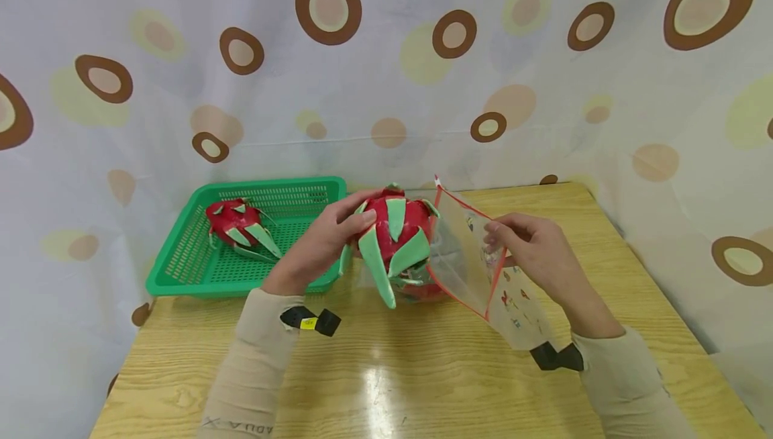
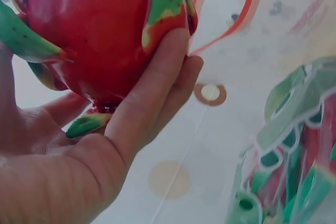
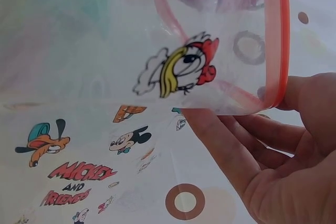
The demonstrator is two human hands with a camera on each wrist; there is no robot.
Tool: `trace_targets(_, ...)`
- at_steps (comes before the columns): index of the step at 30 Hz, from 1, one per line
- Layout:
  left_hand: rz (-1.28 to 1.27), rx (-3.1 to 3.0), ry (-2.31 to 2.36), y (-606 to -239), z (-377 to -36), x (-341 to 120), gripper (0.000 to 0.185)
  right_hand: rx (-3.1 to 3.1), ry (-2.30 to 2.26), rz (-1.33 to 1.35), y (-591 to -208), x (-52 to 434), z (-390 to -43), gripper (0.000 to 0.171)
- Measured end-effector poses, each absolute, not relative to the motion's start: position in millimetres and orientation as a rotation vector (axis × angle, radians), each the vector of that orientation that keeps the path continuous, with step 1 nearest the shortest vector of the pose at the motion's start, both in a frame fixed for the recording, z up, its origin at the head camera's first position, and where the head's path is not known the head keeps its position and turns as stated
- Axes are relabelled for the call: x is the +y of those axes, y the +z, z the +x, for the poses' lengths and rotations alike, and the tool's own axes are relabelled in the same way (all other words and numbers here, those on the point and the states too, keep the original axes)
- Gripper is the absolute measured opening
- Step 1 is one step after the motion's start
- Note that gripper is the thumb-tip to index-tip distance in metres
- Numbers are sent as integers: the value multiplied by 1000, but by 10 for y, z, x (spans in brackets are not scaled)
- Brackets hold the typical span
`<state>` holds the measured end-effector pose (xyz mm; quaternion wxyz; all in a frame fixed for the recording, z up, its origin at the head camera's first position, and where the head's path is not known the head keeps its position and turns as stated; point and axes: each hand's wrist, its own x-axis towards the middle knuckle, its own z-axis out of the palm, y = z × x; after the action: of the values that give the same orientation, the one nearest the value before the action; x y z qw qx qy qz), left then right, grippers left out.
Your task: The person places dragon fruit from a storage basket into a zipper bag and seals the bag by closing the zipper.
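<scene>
My left hand [image 1: 329, 237] grips a red dragon fruit [image 1: 395, 237] with green scales and holds it at the mouth of a clear zip bag [image 1: 483, 271]. In the left wrist view my fingers [image 2: 157, 87] curl round the dragon fruit [image 2: 100, 35]. My right hand [image 1: 537, 248] pinches the bag's orange-edged rim and keeps the bag open above the wooden table [image 1: 386, 372]. The right wrist view shows the zip bag [image 3: 157, 77] printed with cartoon figures, my fingers [image 3: 247, 145] behind its rim. A second dragon fruit [image 1: 237, 224] lies in the green basket [image 1: 181, 271].
The green basket stands at the table's back left, against a curtain [image 1: 386, 56] with brown and yellow circles. The table's right edge [image 1: 664, 291] runs close to the curtain. A glossy stretch of tabletop lies in front of my hands.
</scene>
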<state>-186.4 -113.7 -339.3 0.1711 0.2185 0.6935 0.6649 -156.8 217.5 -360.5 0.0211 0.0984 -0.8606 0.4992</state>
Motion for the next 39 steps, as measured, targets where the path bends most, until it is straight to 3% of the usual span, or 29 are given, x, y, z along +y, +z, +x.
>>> trace_targets(13, 857, 1859, 1832, -3426, -1838, -678, 58, -2671, 1550, 326, -3601, 2112, -1564, 36)
trace_targets(21, 806, 1846, 1758, -3531, -1816, -544, 68, -2667, 1588, 356, -3593, 2105, -1555, 35)
trace_targets(27, 830, 1914, 1713, -3593, -1818, -455, 55, -2656, 1586, 364, -3580, 2105, -1536, 34)
trace_targets(39, 687, 1939, 1810, -3678, -1802, -446, 56, -2617, 1643, 342, -3587, 2112, -1521, 36)
